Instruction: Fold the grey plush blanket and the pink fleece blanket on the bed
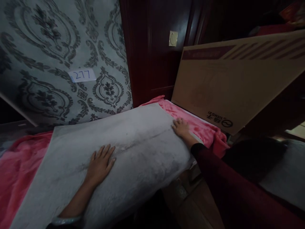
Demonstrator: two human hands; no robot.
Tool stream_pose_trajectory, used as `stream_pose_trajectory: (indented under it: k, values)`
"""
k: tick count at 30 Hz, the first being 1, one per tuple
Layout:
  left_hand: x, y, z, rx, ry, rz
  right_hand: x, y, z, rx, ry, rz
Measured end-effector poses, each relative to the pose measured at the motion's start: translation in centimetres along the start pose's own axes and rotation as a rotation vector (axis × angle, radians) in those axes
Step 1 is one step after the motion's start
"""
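A light grey cloth (133,127) with dark smudges along a crease lies spread over a long flat surface, its near edge hanging down. My left hand (98,163) rests flat on its left part, palm down and fingers spread. Toward the right end, my right hand (181,127) lies on the cloth near its edge, fingers slightly apart. Neither hand holds anything. Pink plush fabric (205,133) shows from under the grey cloth at the right, and more of it at the left.
Behind the surface stands a wall with patterned wallpaper (102,57) and a paper label (82,75) reading 277. A dark red door panel (152,47) is beside it. At the right leans a large cardboard box (226,86). Brown floor (195,206) shows below.
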State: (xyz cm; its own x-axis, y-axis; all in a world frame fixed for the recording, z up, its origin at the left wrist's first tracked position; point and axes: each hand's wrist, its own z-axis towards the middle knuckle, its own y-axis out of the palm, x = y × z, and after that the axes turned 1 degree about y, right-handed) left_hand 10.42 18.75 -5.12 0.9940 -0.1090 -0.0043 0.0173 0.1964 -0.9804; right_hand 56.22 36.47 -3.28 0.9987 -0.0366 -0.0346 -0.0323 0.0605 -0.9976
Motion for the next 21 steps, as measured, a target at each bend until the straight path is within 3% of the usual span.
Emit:
stream_pose_trajectory:
  k: [4,6,11,14,17,19,21]
  values:
    - [-0.6,0.5,-0.1,0.024,0.005,-0.010,-5.8,1.0,1.6,-0.043,-0.474,0.107]
    - [-0.8,0.7,-0.2,0.040,0.009,-0.007,-6.6,1.3,2.8,-0.066,-0.570,0.123]
    - [-1.2,1.2,-0.5,0.064,0.036,-0.003,-3.0,1.1,6.8,-0.043,-0.189,0.095]
    - [-1.4,1.7,-0.8,0.077,0.047,-0.002,-1.2,0.9,8.4,-0.032,-0.091,0.091]
    - [-1.6,1.7,-1.2,0.081,0.059,-0.006,-2.0,0.9,8.8,-0.004,-0.009,0.076]
    - [-1.7,1.1,-0.9,0.057,0.077,-0.022,-4.0,1.0,8.7,0.038,-0.028,0.062]
    - [-1.8,0.2,0.3,0.003,0.092,-0.045,-6.4,1.3,8.5,0.060,-0.199,0.062]
